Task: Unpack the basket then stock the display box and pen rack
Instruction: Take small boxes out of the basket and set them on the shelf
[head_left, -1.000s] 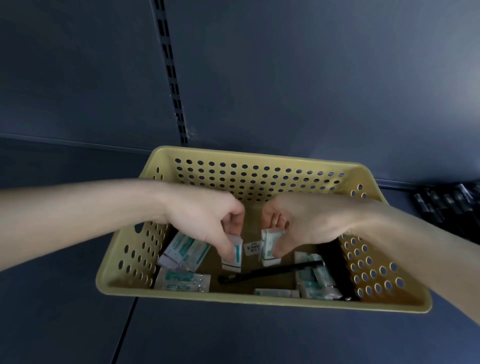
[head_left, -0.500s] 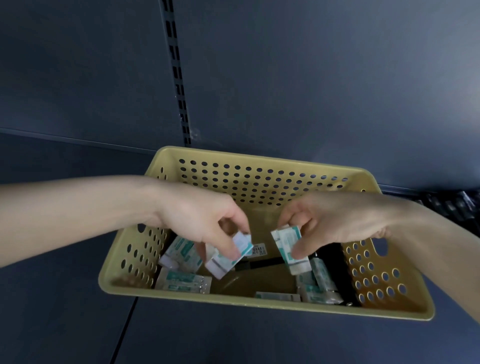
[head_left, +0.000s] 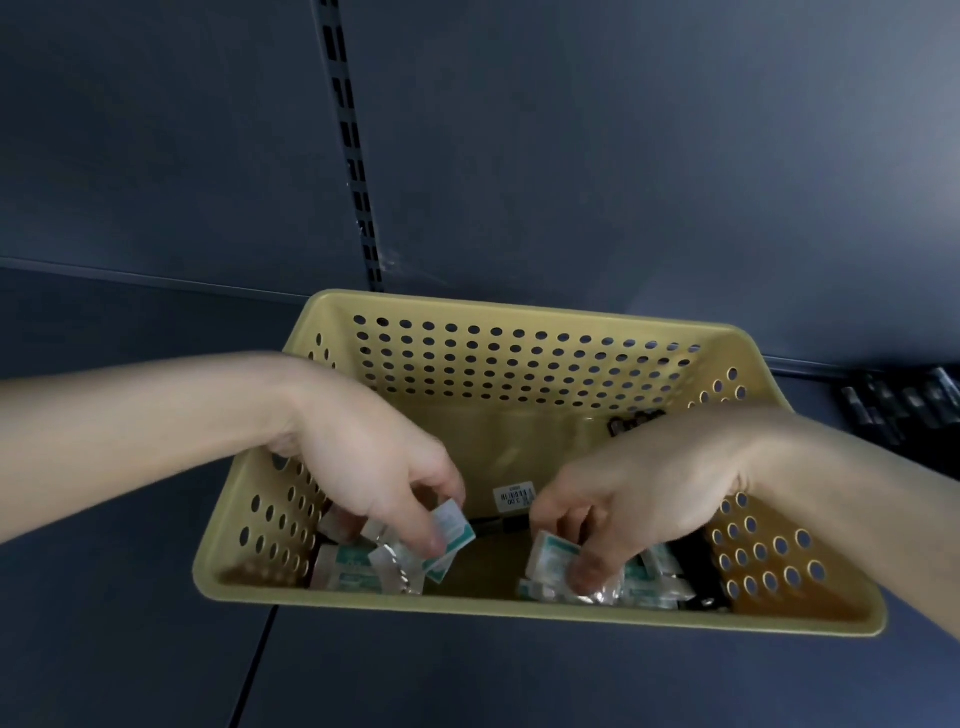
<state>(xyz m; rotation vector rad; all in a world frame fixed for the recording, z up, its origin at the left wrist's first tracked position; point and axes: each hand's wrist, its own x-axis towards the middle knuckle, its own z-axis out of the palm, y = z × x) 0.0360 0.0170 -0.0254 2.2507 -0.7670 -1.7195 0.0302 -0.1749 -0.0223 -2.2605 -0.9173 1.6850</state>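
Observation:
A yellow perforated basket (head_left: 519, 358) sits on a dark shelf. Several small white-and-teal packets lie in its near corners, a left pile (head_left: 358, 569) and a right pile (head_left: 652, 579). My left hand (head_left: 374, 467) reaches into the basket and pinches one white-and-teal packet (head_left: 454, 527) between thumb and fingers, low over the left pile. My right hand (head_left: 639, 493) is down in the basket too, and its fingers grip another packet (head_left: 550, 558) just above the right pile. A black pen (head_left: 498, 525) lies across the basket floor, partly hidden by both hands.
A barcode sticker (head_left: 513, 496) is on the basket floor. Dark pens in a rack (head_left: 904, 402) show at the far right edge. A slotted upright (head_left: 353, 150) runs up the dark back panel behind the basket. The basket's near rim (head_left: 519, 610) hides part of the packets.
Both hands have dropped lower into the basket with their packets, the left toward the left pile and the right toward the right pile. The packets are now tilted flatter.

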